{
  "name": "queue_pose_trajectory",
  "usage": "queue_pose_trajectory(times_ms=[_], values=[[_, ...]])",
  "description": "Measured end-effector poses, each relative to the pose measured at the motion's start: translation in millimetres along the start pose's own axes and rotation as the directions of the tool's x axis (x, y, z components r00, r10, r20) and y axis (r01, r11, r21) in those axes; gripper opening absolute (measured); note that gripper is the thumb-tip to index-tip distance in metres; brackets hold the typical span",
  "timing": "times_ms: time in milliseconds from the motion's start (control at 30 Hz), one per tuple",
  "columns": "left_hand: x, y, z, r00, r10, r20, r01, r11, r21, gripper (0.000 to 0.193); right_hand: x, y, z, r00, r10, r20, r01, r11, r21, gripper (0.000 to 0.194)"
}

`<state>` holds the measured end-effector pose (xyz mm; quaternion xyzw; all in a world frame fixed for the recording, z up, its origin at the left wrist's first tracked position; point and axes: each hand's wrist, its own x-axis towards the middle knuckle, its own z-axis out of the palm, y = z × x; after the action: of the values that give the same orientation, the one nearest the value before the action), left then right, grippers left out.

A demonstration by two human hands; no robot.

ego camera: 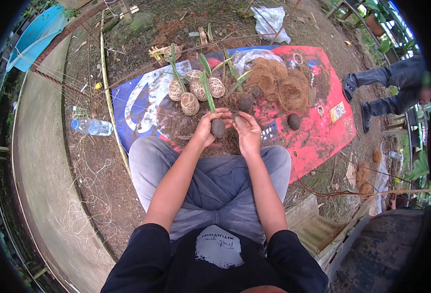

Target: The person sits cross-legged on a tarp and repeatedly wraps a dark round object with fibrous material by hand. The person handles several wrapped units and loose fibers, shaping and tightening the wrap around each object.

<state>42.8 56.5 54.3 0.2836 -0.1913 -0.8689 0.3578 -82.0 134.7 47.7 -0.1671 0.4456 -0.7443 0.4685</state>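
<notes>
My left hand point(207, 130) holds a ball of dark soil point(218, 128) with a green plant leaf point(207, 91) standing up out of it. Just right of it is my right hand point(248, 133), its fingers raised and partly curled near the ball; whether a small bit lies between the fingertips is unclear. Beyond my left hand sit several fibre balls wrapped in pale string point(190, 103), some with leaves. Brown coconut fibre point(293, 91) lies in loose heaps farther right, and a separate soil ball point(294, 121) rests on the red part of the printed tarpaulin point(321, 139).
A plastic bottle point(94, 126) and tangled string point(91, 212) lie on the ground at left, near a concrete edge point(39, 146). A blue basin point(36, 36) is at upper left. Another person's legs point(387, 73) are at right. Wires cross beyond the tarpaulin.
</notes>
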Motion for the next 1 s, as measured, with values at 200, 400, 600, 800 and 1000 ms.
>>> queue_pose_trajectory(times_ms=[200, 400, 600, 800, 1000], values=[[9, -7, -21, 0.994, 0.08, -0.073, -0.075, 0.994, 0.075, 0.038, -14, -2, 18, 0.975, -0.084, 0.205, 0.143, 0.945, -0.293, 0.017], [5, -1, -12, 0.961, 0.081, -0.264, -0.032, 0.982, 0.184, 0.026, -23, -1, 22, 0.946, -0.171, 0.276, 0.304, 0.768, -0.564, 0.015], [7, -12, -19, 0.958, 0.015, -0.287, -0.052, 0.991, -0.122, 0.023, -27, -4, 27, 0.803, -0.339, 0.49, 0.596, 0.442, -0.671, 0.013], [12, -21, -31, 0.943, -0.038, -0.332, -0.036, 0.976, -0.215, 0.02, -24, 4, 29, 0.715, -0.354, 0.603, 0.699, 0.383, -0.604, 0.013], [3, -14, -19, 0.977, 0.025, -0.21, -0.035, 0.998, -0.044, 0.016, -24, 21, 15, 0.969, -0.004, 0.248, 0.163, 0.763, -0.625, 0.04]])
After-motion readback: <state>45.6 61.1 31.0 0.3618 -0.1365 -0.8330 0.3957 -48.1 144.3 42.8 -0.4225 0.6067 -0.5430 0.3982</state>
